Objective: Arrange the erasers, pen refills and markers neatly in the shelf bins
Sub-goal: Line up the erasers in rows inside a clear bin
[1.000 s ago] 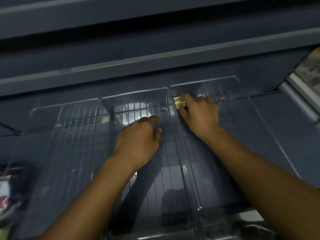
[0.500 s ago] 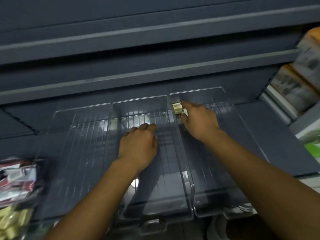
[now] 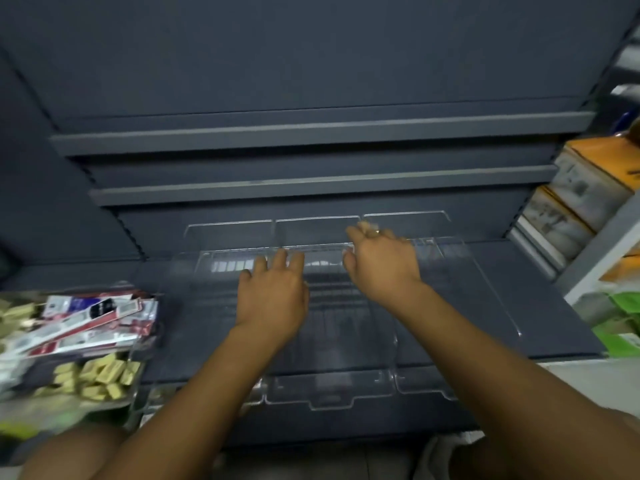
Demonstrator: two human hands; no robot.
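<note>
Three clear plastic bins stand side by side on the dark shelf: a left bin (image 3: 228, 224), a middle bin (image 3: 329, 405) and a right bin (image 3: 491, 327). My left hand (image 3: 273, 292) hovers flat over the left and middle bins, fingers straight, holding nothing. My right hand (image 3: 382, 263) reaches to the back left corner of the right bin, fingers stretched out. A small pale yellow eraser (image 3: 363, 225) lies there at its blurred fingertips. To the left is a clear tray (image 3: 133, 393) with several yellow erasers (image 3: 100, 372) and carded red-and-white packs (image 3: 86, 320).
Two bare dark shelf ledges (image 3: 311, 133) run above the bins. Orange and white boxes (image 3: 595, 174) fill the neighbouring shelf on the right, with green packs (image 3: 623, 320) below them. My knee (image 3: 69, 455) shows at the lower left.
The view has pulled back and now shows the tray at the left. My left hand's fingers have straightened. My right hand stays at the back corner by the eraser.
</note>
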